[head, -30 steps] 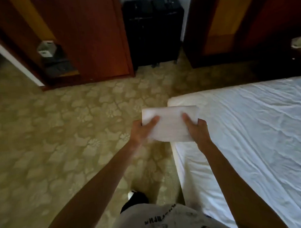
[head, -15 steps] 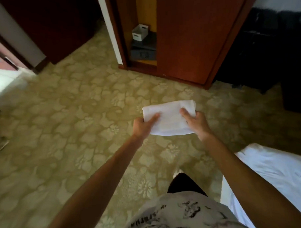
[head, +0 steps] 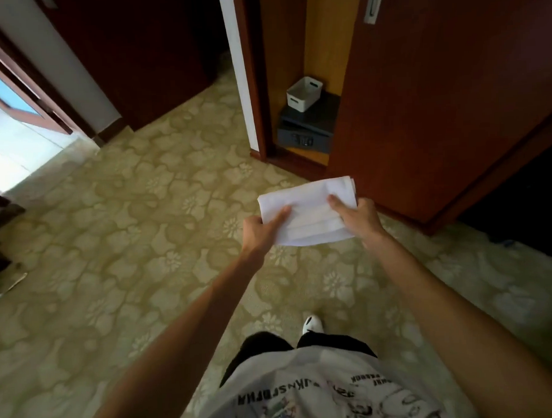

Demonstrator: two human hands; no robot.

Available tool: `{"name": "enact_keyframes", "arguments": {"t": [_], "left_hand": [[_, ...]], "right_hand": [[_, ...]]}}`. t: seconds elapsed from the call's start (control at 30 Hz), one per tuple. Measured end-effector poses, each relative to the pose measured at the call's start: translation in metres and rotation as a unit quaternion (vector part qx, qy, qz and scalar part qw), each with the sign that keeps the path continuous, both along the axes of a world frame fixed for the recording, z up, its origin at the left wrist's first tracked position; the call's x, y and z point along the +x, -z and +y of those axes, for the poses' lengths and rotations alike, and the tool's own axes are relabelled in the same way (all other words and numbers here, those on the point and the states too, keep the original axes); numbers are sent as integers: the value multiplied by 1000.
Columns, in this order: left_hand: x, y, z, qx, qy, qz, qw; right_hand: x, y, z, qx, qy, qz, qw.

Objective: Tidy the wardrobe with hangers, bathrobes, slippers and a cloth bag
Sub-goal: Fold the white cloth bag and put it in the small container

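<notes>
Cloth bag, folded, spans both hands — left hand and right hand pinch its opposite ends. Carpet lies open beneath; wardrobe gap just beyond.

A folded cloth is held out in front of the person, above the carpet, with the left hand at its left edge and the right hand at its right edge. Ahead and slightly right stands the wardrobe, its left side open. Inside, on the bottom shelf, a safe sits with a small basket on top. A doorway lies far left. A shoe shows below, between the arms.
</notes>
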State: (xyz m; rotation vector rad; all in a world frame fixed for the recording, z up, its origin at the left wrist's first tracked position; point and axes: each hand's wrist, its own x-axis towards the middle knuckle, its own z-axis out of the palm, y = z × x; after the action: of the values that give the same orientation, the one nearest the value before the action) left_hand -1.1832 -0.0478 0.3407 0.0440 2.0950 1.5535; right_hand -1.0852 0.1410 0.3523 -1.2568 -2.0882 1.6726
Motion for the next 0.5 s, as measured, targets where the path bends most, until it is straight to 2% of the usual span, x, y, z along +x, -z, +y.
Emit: {"name": "enact_keyframes", "arguments": {"t": [0.27,0.5], "left_hand": [[-161,14,99,20,-82,-16,996],[-326,35,206,35,-84,-12,996]], "right_hand": [[-186,-3,115,-37,-105,-24,993],[-360,27,219,-43,-79,-9,996]]}}
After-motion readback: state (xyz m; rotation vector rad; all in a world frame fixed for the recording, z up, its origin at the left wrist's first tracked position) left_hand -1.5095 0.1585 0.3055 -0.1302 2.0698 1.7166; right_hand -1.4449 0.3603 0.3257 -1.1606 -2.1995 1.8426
